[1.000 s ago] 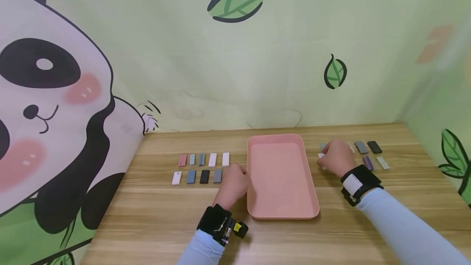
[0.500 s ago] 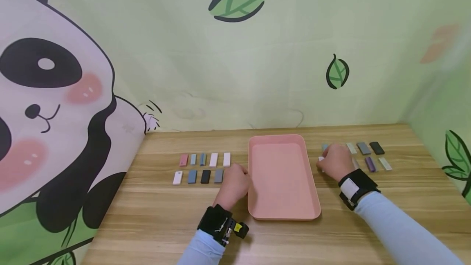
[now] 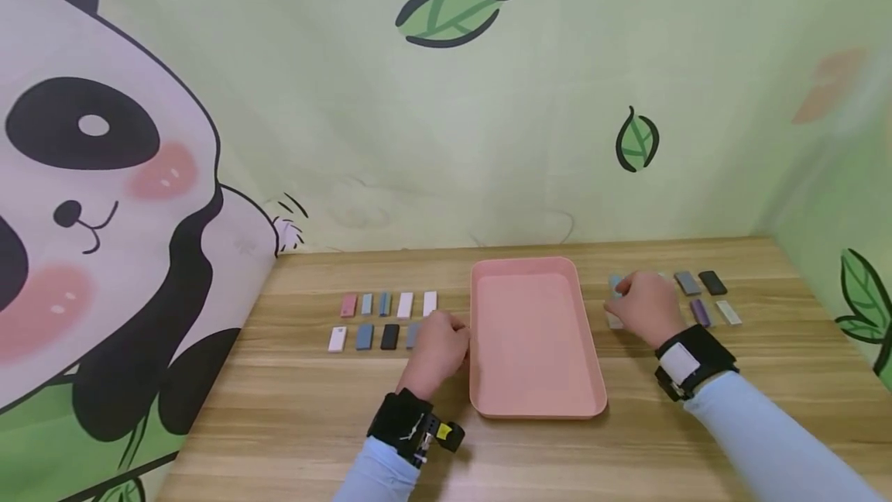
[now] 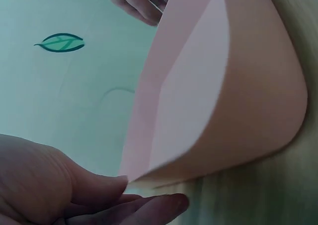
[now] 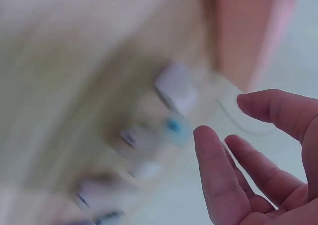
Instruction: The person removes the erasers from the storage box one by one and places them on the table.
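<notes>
My left hand (image 3: 435,347) pinches the left rim of the pink tray (image 3: 536,401). In the left wrist view, the thumb and fingers of that hand (image 4: 44,185) meet the tray wall (image 4: 258,96) at its edge. My right hand (image 3: 648,307) is over the right-hand group of small flat rectangular pieces. A white piece (image 3: 615,321) lies just below its fingertips, a light blue one (image 3: 615,283) behind. In the right wrist view, this hand (image 5: 268,170) holds its thumb and fingers apart with nothing between them; the pieces (image 5: 176,88) beyond are blurred.
Left of the tray, two rows of small pieces include a pink (image 3: 348,305), a black (image 3: 389,336) and a partly covered grey one (image 3: 412,335). At right lie a purple (image 3: 700,313) and a black piece (image 3: 712,283). A printed cloth (image 3: 543,138) hangs behind the wooden table (image 3: 293,409).
My right hand has let go of the white piece, which now lies on the table, and has drawn slightly right. My left hand stays at the tray rim.
</notes>
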A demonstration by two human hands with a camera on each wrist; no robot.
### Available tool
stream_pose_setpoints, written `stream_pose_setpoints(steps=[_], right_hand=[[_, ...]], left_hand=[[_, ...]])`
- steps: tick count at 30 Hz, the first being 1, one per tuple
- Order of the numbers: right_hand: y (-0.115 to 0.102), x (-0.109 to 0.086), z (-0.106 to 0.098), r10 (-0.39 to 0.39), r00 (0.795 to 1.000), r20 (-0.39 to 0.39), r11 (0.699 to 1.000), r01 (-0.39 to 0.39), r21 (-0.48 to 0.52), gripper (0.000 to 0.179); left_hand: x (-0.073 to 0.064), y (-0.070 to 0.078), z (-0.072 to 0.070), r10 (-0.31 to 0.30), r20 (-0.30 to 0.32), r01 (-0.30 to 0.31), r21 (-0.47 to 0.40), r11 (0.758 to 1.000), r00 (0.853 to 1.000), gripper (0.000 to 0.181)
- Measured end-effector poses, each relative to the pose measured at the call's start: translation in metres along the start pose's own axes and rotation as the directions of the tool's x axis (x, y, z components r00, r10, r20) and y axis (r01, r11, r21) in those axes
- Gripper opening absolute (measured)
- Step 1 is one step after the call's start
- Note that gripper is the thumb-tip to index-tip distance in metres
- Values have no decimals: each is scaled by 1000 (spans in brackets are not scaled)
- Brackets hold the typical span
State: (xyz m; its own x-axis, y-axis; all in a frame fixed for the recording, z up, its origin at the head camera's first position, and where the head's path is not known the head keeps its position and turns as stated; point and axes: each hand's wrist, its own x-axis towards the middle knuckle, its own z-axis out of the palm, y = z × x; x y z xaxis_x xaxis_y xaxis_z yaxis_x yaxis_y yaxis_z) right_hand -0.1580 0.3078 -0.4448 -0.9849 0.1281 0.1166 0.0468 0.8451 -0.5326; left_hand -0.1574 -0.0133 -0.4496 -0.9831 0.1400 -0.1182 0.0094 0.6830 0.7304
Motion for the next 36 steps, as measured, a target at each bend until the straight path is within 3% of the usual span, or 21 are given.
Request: stream_pose_setpoints(steps=[6, 9, 10, 12, 14, 17, 18, 20, 23, 25, 27, 36], right_hand=[[-17, -8, -41, -35, 996, -86, 997, 40, 62, 34], [-22, -15, -59, -61, 989, -137, 994, 73, 83, 32], [-22, -17, -64, -65, 986, -156, 993, 79, 83, 32], [-21, -21, -71, -83, 976, -202, 992, 100, 74, 31], [-19, -24, -74, -101, 964, -244, 991, 118, 56, 31], [-15, -31, -74, -148, 938, -313, 986, 163, 22, 29], [-12, -33, -72, -172, 928, -332, 983, 183, 4, 28], [-7, -37, -68, -226, 903, -365, 973, 229, -35, 27], [0, -43, -59, -299, 870, -392, 954, 281, -103, 25], [5, -46, -52, -333, 863, -381, 943, 300, -145, 28], [10, -50, -45, -354, 865, -356, 935, 313, -168, 32], [28, -70, -18, -339, 926, -167, 932, 305, -198, 54]], left_hand=[[-1, 0, -37, 83, -150, -90, -39, 995, 985, 20], [-4, 0, -58, 131, -246, -147, -50, 988, 960, 27], [-6, 0, -64, 158, -284, -176, -36, 984, 946, 30], [-9, -2, -75, 235, -362, -235, 44, 971, 902, 34], [-12, -6, -84, 324, -427, -291, 141, 946, 844, 36], [-16, -15, -92, 448, -476, -353, 280, 893, 756, 37], [-18, -19, -93, 482, -480, -372, 310, 875, 733, 38], [-19, -27, -93, 539, -479, -400, 367, 840, 693, 38], [-20, -40, -91, 598, -461, -406, 453, 794, 656, 39], [-20, -49, -88, 615, -449, -393, 495, 775, 648, 41], [-22, -56, -85, 615, -434, -368, 527, 766, 658, 44], [-33, -78, -75, 533, -354, -256, 594, 763, 768, 53]])
